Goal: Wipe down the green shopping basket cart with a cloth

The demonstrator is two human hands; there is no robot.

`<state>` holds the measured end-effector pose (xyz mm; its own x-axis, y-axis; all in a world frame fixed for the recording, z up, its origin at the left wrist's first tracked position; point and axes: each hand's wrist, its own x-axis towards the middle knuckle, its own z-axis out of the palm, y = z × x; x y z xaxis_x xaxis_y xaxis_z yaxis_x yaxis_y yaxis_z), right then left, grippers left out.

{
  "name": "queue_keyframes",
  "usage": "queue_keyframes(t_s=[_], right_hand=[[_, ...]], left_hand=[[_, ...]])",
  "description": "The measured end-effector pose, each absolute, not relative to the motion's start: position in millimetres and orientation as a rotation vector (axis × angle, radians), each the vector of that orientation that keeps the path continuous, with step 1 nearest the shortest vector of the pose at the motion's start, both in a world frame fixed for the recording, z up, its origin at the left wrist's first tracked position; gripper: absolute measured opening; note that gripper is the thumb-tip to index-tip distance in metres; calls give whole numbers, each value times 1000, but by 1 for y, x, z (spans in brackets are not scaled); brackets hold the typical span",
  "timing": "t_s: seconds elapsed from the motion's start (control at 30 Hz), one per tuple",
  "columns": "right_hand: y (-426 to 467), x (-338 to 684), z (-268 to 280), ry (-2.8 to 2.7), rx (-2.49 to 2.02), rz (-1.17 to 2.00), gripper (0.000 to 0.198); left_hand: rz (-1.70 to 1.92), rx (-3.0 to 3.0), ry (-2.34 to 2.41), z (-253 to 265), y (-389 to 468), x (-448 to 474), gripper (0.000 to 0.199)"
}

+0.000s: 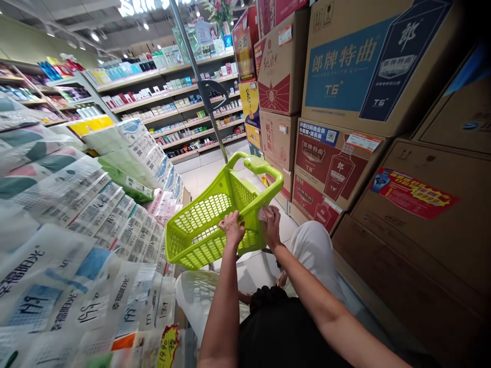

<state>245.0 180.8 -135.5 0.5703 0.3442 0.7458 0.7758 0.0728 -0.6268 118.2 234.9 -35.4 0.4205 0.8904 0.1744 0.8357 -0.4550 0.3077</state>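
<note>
A lime-green plastic shopping cart (199,232) with meshed walls and a looped handle stands in front of me in the aisle, its basket pointing to the left. My left hand (232,228) is closed over the near rim of the basket, fingers curled inward. Beside it, my right hand (272,226) is pressed against the cart's outer side below the handle. Its fingers are bunched around a small, pale crumpled wipe (262,213), partly hidden and blurred. The inside of the basket shows no goods in the visible part.
Stacked packs of paper tissue (126,225) line the left side. Tall cardboard cartons (341,168) rise close on the right. A grey metal pole (195,66) stands beyond the cart, before shelves (172,110) of small boxes. Pale floor tiles (199,176) run ahead.
</note>
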Motion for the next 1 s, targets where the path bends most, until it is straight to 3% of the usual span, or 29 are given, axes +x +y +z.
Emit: queue_keyframes(t_s=[0.17, 0.37, 0.5, 0.7, 0.83, 1.0], right_hand=[[190, 254, -86, -820, -1688, -600, 50], [178, 264, -71, -1288, -1679, -586, 42], [180, 289, -53, -1047, -1731, -654, 41], [174, 294, -62, -1389, -1682, -601, 46], [172, 305, -66, -1160, -1689, -618, 50], [170, 295, -71, -1389, -1533, -537, 41]], left_hand=[[497, 2508, 1530, -36, 232, 117, 23], [499, 2507, 1495, -39, 231, 114, 26], [531, 2509, 1459, -42, 230, 116, 31], [548, 2520, 1461, -47, 227, 119, 34], [504, 2536, 1452, -47, 225, 120, 37], [449, 2561, 1448, -46, 223, 122, 40]])
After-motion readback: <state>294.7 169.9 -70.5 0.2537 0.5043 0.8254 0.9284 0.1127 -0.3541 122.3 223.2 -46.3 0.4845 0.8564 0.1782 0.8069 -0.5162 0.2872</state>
